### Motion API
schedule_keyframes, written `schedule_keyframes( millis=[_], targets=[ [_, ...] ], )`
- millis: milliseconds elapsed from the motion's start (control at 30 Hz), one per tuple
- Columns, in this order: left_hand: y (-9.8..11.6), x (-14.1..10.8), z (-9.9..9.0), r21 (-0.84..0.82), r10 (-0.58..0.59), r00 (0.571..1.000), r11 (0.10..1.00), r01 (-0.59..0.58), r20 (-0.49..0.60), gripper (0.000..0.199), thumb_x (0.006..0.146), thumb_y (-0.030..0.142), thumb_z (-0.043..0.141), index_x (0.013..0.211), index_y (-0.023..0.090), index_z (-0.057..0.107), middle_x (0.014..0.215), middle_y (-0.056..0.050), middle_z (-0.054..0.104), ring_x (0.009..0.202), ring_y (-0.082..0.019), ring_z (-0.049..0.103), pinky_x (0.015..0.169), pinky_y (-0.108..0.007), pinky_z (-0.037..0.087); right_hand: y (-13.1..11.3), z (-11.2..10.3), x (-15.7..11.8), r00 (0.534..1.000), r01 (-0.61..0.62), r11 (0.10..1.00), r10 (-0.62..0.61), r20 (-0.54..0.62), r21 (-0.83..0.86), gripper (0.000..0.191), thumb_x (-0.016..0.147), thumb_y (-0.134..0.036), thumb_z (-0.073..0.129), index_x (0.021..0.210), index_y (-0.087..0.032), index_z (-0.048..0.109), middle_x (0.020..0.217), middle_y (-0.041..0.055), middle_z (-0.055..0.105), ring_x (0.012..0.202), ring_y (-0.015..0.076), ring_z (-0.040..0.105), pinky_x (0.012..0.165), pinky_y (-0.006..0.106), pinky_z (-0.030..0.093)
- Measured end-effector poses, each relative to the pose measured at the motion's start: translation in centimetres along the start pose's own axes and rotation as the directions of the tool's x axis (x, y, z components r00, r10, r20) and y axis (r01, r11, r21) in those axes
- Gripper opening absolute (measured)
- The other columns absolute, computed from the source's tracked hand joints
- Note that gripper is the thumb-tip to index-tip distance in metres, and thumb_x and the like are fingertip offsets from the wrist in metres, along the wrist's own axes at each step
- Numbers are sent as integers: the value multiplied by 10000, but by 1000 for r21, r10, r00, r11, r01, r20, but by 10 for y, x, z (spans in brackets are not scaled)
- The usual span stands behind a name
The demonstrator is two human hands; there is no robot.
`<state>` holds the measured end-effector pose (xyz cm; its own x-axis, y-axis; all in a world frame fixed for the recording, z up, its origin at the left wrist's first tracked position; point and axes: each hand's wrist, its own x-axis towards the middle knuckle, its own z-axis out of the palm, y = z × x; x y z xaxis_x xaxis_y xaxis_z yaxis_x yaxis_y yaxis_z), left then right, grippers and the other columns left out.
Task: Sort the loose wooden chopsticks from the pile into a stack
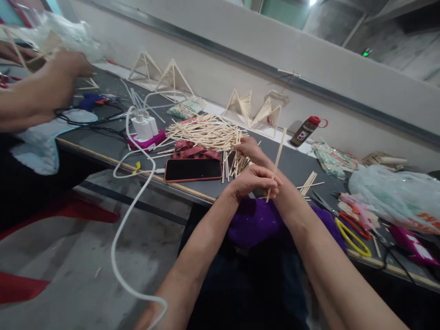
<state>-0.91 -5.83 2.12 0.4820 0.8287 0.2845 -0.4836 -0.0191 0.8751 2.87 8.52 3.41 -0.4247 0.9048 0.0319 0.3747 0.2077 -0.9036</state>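
My left hand [256, 179] is closed in a pinch on a thin wooden stick [280, 151], which stands nearly upright above the table's front edge. Beyond it, with the forearms crossing, my right hand [250, 147] reaches to the right end of a heap of wooden sticks [202, 130]. Its fingertips are pressed together at a stick there; part of that hand is hidden behind the left one. More loose sticks [226, 167] lie just in front of the heap. Purple cloth [254, 224] lies below my hands.
A phone [193, 169] lies left of my hands, by a white cable and chargers [144, 127]. Stick models [173, 78] line the wall. To the right are a bottle [304, 130], scissors [352, 236] and a plastic bag [395, 195]. Another person's arm [41, 91] works at far left.
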Motion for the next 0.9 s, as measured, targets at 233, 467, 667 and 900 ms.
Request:
schedule_keyframes(
  millis=[233,467,667,900],
  targets=[
    [0,14,-12,-106,117,888,978,-182,-445,315,590,371,804,786,146,703,611,-17,663,504,-106,606,415,-177,391,18,-68,-32,974,-5,966,64,-218,260,207,764,-254,648,628,-157,526,461,-46,521,385,48,436,367,160,286],
    [1,26,-27,-165,71,653,942,-292,-754,212,626,265,781,771,159,669,639,29,633,523,-43,573,393,-111,356,39,-84,-43,960,-71,896,181,-215,438,185,825,-217,617,669,-149,544,516,-49,532,403,40,484,370,145,338],
    [-3,28,-26,-82,72,630,974,-211,-773,273,616,315,802,793,156,667,650,30,640,517,-37,570,398,-108,358,42,-77,-41,961,-129,924,206,-183,359,253,867,-258,566,655,-124,602,463,-33,506,381,54,472,363,163,330],
    [-4,29,-27,-73,79,651,977,-203,-755,262,613,299,797,792,153,673,645,17,646,524,-52,584,399,-117,360,37,-82,-43,965,-166,924,225,-137,344,226,876,-279,532,747,-135,649,577,-12,564,417,68,494,396,188,363]
  ],
)
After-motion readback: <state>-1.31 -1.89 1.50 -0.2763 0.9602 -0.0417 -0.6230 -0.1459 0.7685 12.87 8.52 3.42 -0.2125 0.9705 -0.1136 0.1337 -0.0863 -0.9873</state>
